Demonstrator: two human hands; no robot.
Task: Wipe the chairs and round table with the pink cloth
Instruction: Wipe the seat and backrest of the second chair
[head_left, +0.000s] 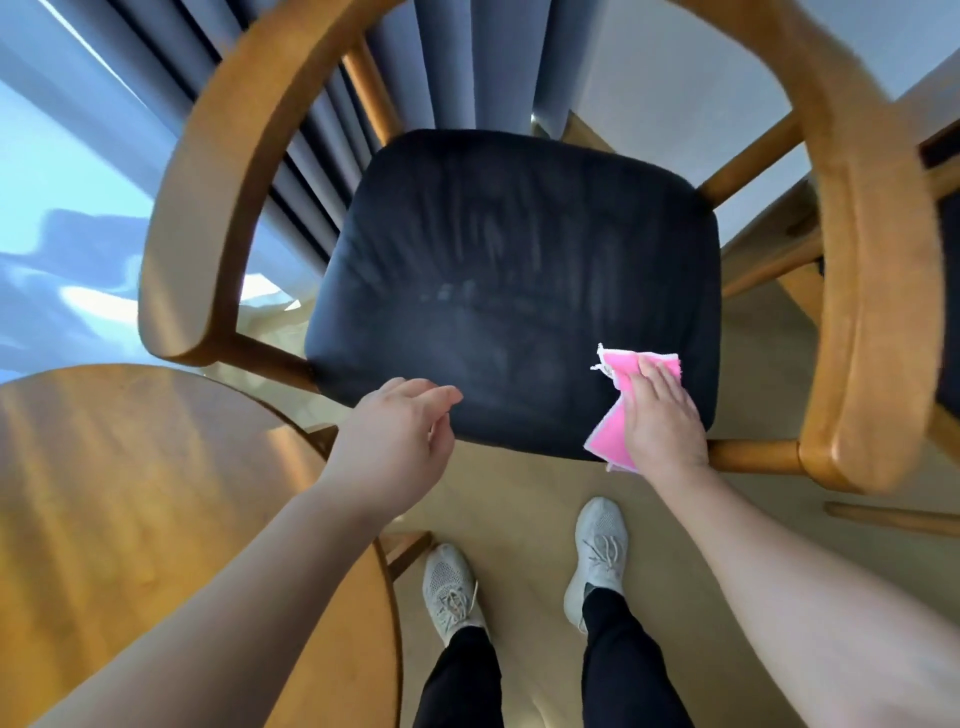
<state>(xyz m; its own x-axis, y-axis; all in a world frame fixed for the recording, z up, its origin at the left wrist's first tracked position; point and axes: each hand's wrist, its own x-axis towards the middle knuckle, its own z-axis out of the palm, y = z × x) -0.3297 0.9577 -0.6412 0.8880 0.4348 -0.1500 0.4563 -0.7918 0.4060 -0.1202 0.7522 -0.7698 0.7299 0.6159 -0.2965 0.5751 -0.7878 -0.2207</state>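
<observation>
Forearms sit closest. The left forearm (249, 597) crosses over the rim of the round table (130, 519), and the right forearm (779, 571) enters from lower right.

Right hand (662, 415): palm down, fingers straight and together, pressing the pink cloth (623, 370) onto the seat cushion (509, 270) at its front-right corner. The cloth is bunched. One end pokes out past the fingertips and shows a frayed white edge. The other end hangs over the cushion's front edge beside the wrist.

Left hand (400, 436): over the cushion's front edge, left of centre. Fingers loosely curled, thumb close to the index finger, holding nothing. Can't tell if it touches the cushion.

The cushion is dark with faint pale streaks across the top. The chair frame (208, 182) is light wood, with one curved rail wrapping round the seat as arms and back.

The table is the same wood tone, lower left, just beside the chair's left arm. Two grey shoes (449, 587) stand on the beige floor (519, 493) in front of the chair. Blue-grey curtain (322, 130) hangs behind the chair, with bright window light at far left. A dark pad (949, 312) shows at the right edge, mostly cut off.
</observation>
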